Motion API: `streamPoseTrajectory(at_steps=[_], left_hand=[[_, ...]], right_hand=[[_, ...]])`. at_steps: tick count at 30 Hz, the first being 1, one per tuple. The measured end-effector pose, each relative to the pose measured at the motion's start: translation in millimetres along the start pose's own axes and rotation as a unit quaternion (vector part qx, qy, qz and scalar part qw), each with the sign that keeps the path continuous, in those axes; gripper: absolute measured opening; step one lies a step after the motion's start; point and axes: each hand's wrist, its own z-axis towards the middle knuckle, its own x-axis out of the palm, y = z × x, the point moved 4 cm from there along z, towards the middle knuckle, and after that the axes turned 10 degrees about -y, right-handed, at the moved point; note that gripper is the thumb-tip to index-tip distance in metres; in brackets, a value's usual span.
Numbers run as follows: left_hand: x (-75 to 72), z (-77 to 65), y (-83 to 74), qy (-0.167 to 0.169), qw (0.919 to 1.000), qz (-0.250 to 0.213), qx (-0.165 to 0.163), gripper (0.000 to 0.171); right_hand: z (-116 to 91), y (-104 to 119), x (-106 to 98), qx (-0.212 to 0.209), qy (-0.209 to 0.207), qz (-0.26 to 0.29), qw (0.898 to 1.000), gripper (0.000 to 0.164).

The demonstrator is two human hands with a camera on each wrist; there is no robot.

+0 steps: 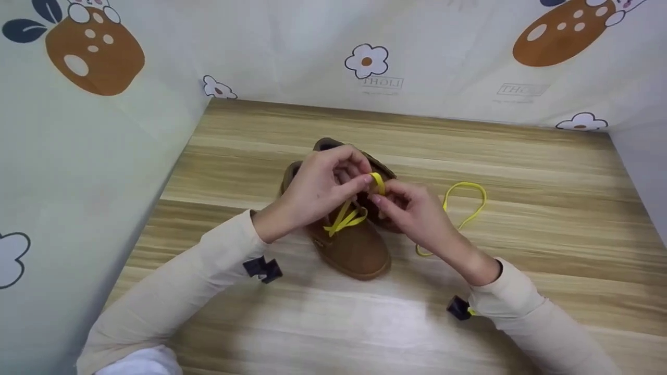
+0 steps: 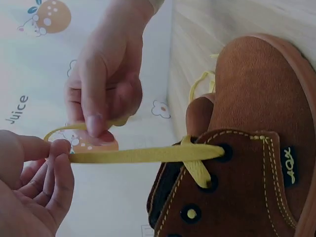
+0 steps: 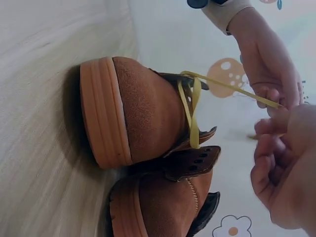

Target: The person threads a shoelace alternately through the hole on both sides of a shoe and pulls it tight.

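Observation:
A brown shoe with a light brown sole stands upright on the table, its toe toward me. A yellow shoelace passes through its front eyelets and crosses there. My left hand, above the shoe's opening, pinches the raised lace between thumb and fingers. Close beside it, my right hand pinches the lace further along, so a short bend of it shows between the hands. A second brown shoe stands next to the first, partly hidden by my hands in the head view; bare eyelets show on a flap between the shoes.
A loop of yellow lace lies on the wood-grain table to the right of my right hand. Printed cloth hangs behind the table and along the left side. Small black devices sit at both wrists.

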Motion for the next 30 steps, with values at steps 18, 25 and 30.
streamPoseTrajectory(at_steps=[18,25,30], left_hand=[[5.0,-16.0,40.0,0.142,0.9066,0.341,0.204,0.012],[5.1,-15.0,40.6,0.132,0.9110,0.337,0.197,0.011],[6.2,-15.3,42.2,0.096,0.9160,0.337,0.196,0.008]], right_hand=[[12.9,-7.5,15.1,-0.087,-0.005,-0.128,0.988,0.009],[11.7,0.9,23.5,-0.156,-0.001,-0.210,0.965,0.019],[10.4,3.3,31.1,-0.170,0.005,-0.240,0.956,0.019]])
